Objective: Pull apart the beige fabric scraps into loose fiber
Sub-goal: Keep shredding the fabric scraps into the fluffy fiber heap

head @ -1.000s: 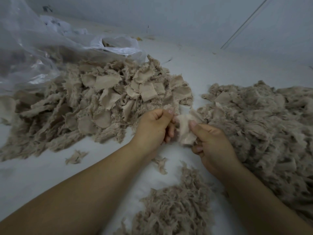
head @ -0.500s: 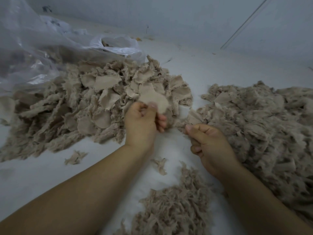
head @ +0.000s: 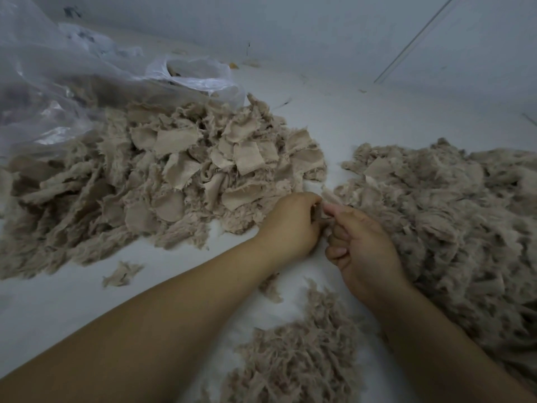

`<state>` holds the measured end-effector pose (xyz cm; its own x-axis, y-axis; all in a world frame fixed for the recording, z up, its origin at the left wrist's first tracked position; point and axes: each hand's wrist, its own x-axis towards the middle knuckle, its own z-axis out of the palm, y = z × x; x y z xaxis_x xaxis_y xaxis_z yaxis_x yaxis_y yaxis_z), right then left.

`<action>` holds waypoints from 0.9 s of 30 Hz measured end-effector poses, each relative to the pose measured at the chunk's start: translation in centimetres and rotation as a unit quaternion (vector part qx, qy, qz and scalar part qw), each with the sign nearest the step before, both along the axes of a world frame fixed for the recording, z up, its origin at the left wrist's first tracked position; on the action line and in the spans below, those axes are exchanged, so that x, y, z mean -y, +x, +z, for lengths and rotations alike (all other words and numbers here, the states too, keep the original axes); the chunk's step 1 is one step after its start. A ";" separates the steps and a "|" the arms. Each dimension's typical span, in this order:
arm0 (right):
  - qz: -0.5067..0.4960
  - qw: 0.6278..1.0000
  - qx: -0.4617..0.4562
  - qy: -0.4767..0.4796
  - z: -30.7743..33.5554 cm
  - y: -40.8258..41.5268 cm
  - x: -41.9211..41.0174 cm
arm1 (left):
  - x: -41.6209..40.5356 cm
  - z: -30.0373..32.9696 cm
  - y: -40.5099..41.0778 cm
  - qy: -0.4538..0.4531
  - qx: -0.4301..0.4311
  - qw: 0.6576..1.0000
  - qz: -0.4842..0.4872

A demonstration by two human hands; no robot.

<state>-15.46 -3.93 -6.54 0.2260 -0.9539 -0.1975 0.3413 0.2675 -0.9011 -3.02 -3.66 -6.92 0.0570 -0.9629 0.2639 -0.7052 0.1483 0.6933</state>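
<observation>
Far left, plastic bag: clear, crumpled, lying over the pile's back edge.
Scrap pile: beige fabric squares heaped on the white surface.
Left hand: fingers curled, pinching a small beige scrap.
Right hand: fingers curled, pinching the same scrap, touching the left.
Near fiber heap: below the hands.
Right fiber heap: large, loose.

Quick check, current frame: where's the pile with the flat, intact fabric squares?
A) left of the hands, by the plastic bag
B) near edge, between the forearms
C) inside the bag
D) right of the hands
A: the scrap pile with flat squares lies left of the hands, its far edge against the plastic bag; the other two piles look shredded.
</observation>
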 end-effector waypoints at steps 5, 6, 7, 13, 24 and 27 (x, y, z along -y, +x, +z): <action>0.002 0.998 0.012 0.060 0.7 -0.1 0.1 | -0.8 -0.4 0.4 -0.007 -0.044 0.999 0.016; 0.001 0.998 0.013 0.067 0.8 -0.1 0.1 | -1.0 -0.6 0.4 -0.015 -0.030 0.999 0.000; -0.001 0.997 0.015 0.071 0.9 -0.1 0.1 | -1.3 -0.8 0.4 -0.025 -0.014 1.000 -0.013; -0.009 0.996 0.044 0.077 0.8 -0.3 0.1 | -0.9 -0.1 0.2 0.013 0.015 1.000 0.009; -0.010 0.997 0.032 0.064 0.5 -0.4 0.2 | -2.0 -0.3 -0.4 -0.036 0.033 0.998 0.030; -0.008 0.997 0.031 0.064 0.6 -0.3 0.1 | -3.8 -0.6 -0.3 -0.068 -0.007 0.998 0.016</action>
<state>-15.76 -4.08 -5.93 0.2270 -0.9251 -0.3042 0.3998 0.3734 -0.8371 -3.28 0.11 -7.54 0.0911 -0.9157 0.3913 -0.7013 0.2200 0.6780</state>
